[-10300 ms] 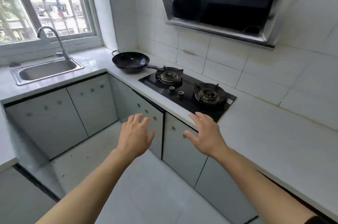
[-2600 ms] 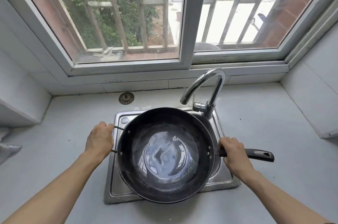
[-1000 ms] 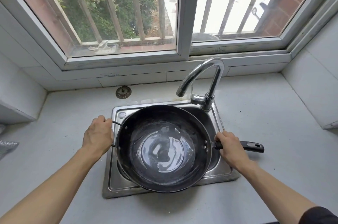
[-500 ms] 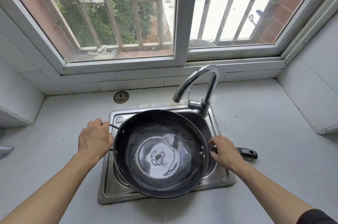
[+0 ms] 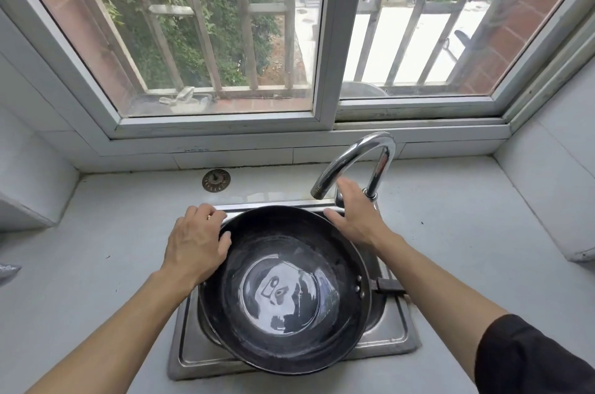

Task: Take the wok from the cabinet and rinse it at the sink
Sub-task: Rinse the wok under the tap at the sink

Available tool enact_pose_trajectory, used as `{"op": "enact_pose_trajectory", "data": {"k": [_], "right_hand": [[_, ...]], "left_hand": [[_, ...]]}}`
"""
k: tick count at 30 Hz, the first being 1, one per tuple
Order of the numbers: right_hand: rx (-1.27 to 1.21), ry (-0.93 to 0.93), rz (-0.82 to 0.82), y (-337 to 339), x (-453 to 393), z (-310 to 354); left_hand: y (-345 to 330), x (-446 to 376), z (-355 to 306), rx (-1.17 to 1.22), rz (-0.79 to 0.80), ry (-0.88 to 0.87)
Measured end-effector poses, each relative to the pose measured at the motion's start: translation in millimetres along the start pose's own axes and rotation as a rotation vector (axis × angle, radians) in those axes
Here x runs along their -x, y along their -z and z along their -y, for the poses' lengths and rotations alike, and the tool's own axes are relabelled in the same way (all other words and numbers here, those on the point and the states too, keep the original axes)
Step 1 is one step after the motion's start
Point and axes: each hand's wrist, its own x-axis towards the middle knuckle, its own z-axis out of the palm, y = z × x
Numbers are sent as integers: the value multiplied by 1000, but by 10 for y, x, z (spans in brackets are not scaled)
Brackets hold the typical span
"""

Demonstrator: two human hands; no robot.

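- Counter [image 5: 106, 232] stretches pale and bare-looking on the left; a round drain strainer [image 5: 216, 180] lies on it just beyond the sink's far-left corner.
- My left hand [image 5: 196, 240] curls over the far-left rim of the wok [image 5: 283, 289], gripping it.
- Wok sits in the sink [image 5: 391, 340], nearly filling it; its long handle [image 5: 390, 285] points right, partly hidden under my right forearm.
- My right hand [image 5: 357, 213], fingers straight and holding nothing, is up at the far-right rim, right beside the tap [image 5: 360, 162].
- Tap spout ends just beyond the wok's far edge; I judge the right hand, being nearer, should start the water, and the wok may need sliding farther in.
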Motion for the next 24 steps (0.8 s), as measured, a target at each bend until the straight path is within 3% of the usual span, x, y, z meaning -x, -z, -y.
{"op": "enact_pose_trajectory", "data": {"k": [7, 24], "right_hand": [[22, -57, 74, -92, -136, -70], [12, -78, 92, -117, -217, -127]], "left_hand": [[-29, -71, -125, 102, -1, -79], [-118, -12, -50, 135, 27, -25]]}}
